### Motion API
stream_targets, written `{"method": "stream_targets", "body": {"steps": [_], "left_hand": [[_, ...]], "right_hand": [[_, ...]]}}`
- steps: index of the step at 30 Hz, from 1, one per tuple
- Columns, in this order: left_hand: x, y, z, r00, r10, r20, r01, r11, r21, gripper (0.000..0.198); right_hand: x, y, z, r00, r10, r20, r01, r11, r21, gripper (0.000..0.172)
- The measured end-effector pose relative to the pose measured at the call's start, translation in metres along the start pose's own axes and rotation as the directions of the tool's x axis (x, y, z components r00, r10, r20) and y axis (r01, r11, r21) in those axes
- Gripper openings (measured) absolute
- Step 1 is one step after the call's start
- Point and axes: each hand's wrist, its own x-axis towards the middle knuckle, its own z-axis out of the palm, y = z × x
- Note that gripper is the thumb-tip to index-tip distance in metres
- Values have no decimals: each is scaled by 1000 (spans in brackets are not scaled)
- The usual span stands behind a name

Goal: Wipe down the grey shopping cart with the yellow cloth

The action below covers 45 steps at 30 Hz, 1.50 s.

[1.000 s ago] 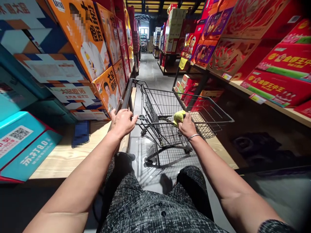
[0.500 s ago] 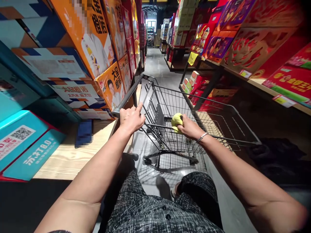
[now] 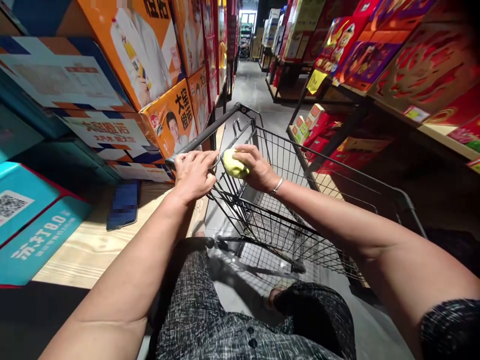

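Note:
A black wire shopping cart stands in front of me, turned at an angle. My left hand holds its near side by the end of the handle bar, fingers bent over the frame. A bunched yellow-green cloth is gripped in my right hand. This hand is just right of my left hand, by the handle end of the cart. The fingers curl over the cloth, and part of it is hidden in the palm. The cart's wire basket shows below my right forearm.
Orange drink cartons are stacked on the left. A wooden shelf there bears a dark blue phone-like object and a teal box. Red gift boxes fill the right shelves. The grey aisle floor runs ahead.
My right hand has moved left and up with the cloth, from over the basket to beside my left hand. My left hand stays on the cart. The view has shifted slightly.

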Motion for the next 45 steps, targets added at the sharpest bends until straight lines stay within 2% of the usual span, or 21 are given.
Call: {"method": "stream_targets", "body": {"steps": [3,7,14,18,21,25,28,31,33,34,36,38,40,42,45], "left_hand": [[4,-7,1,1000,11,-9,-11,1000,-14,71],[13,-12,3,1000,-2,18,3,1000,-26,72],[40,-19,6,994,49,98,-44,997,-56,59],[56,-21,18,998,32,55,-27,995,-101,49],[72,-20,40,997,-77,-19,73,983,-169,46],[91,-21,70,970,-230,-75,197,932,-304,51],[99,-25,82,969,-223,-104,168,908,-383,55],[102,-32,84,980,-168,-103,116,916,-384,60],[104,-36,83,989,-125,-77,89,929,-359,62],[106,-38,83,992,-105,-73,74,935,-346,63],[108,-41,83,995,-76,-72,48,944,-327,62],[110,-41,84,996,-56,-76,29,948,-318,57],[111,-41,86,996,-43,-79,16,948,-317,51],[113,-41,90,995,-47,-86,16,946,-325,46],[118,-42,99,991,-85,-99,44,932,-359,43]], "right_hand": [[-2,4,9,998,-14,67,15,1000,-2,39],[-21,17,16,982,8,186,5,997,-71,38],[-60,39,26,913,97,395,0,971,-238,37],[-81,50,43,872,199,448,-75,957,-279,43],[-88,53,54,878,294,377,-187,937,-296,43],[-83,53,68,885,382,266,-295,903,-312,42],[-76,51,78,875,427,230,-335,875,-350,44],[-66,51,78,861,440,255,-340,870,-356,42],[-54,53,68,888,389,245,-307,898,-315,43],[-46,54,61,917,344,200,-280,915,-290,46],[-25,58,44,969,247,18,-234,937,-261,52],[-4,63,31,969,176,-173,-216,943,-253,53],[12,70,29,959,140,-246,-200,950,-239,49],[12,80,40,971,133,-197,-175,960,-217,48],[-25,97,70,985,170,-39,-174,959,-222,47]]}}
